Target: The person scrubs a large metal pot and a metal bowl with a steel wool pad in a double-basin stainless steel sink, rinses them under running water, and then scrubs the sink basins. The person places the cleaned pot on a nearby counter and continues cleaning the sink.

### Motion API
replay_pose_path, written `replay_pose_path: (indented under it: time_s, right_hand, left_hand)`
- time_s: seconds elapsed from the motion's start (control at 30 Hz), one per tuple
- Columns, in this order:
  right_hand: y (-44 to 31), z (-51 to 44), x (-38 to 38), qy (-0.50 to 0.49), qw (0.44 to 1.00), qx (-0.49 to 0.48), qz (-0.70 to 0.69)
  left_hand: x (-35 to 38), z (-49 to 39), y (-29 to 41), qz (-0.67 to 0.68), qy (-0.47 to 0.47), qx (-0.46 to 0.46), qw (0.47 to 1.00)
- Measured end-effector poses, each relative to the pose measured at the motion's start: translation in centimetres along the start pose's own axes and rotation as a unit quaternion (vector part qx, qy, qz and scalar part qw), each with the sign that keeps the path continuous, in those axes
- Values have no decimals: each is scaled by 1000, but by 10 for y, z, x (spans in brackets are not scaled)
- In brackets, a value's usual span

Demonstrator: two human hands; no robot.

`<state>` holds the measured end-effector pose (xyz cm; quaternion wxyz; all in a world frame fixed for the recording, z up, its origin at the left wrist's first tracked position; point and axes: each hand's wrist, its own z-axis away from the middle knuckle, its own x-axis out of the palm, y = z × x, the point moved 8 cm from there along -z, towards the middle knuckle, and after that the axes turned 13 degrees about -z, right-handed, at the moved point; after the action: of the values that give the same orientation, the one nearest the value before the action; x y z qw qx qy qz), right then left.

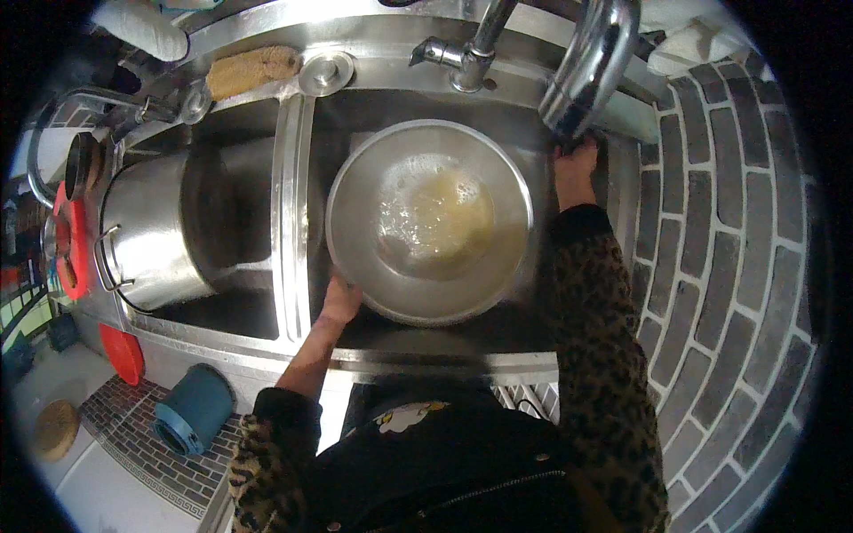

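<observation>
A large round metal bowl (pixel 430 223) sits in the right basin of a stainless steel sink, holding cloudy, yellowish liquid with some foam. My left hand (pixel 341 301) is at the bowl's lower left rim, its fingers partly hidden behind the bowl's wall. At the basin's right side, apart from the bowl, is my right hand (pixel 578 160), just below the spout of a chrome faucet (pixel 583 73); its fingertips are in shadow and partly hidden, so what it touches cannot be told.
A big steel pot (pixel 156 233) lies tilted in the left basin, past the steel divider (pixel 291 220). Behind the sink are a tan sponge or cloth (pixel 250 70), a metal drain strainer (pixel 326 72) and a second tap (pixel 443 53). A brick-patterned wall (pixel 720 266) borders the right side.
</observation>
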<state>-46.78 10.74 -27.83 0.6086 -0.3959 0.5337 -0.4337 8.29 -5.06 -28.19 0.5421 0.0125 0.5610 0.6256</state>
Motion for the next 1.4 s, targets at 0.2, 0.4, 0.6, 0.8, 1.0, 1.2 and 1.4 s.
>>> replay_pose_path:
  time_s: [0.2, 0.4, 0.6, 0.8, 1.0, 1.2, 1.4]
  right_hand:
    - [-87, 33, -20, -232, 935, -57, 263]
    - [-37, 92, -14, -353, 528, -458, 621]
    - [131, 212, -109, -606, 448, -317, 575]
    - [150, 261, -149, -662, 466, -87, 580]
    - [99, 257, -143, -612, 638, 139, 446]
    - [33, 309, -116, -708, 646, 67, 278]
    - [1, 446, 26, -808, 486, -48, 330]
  left_hand:
    - [-33, 35, 38, -75, -26, -30, 996]
    - [-18, 44, 37, 165, -106, -207, 959]
    - [-4, 36, 25, 288, -148, -313, 893]
    - [8, 3, 41, 301, -123, -310, 893]
    - [12, -25, 87, 329, -136, -240, 903]
    - [-56, -4, 108, 247, -60, -33, 967]
    - [-183, 83, 62, 186, 175, 70, 964]
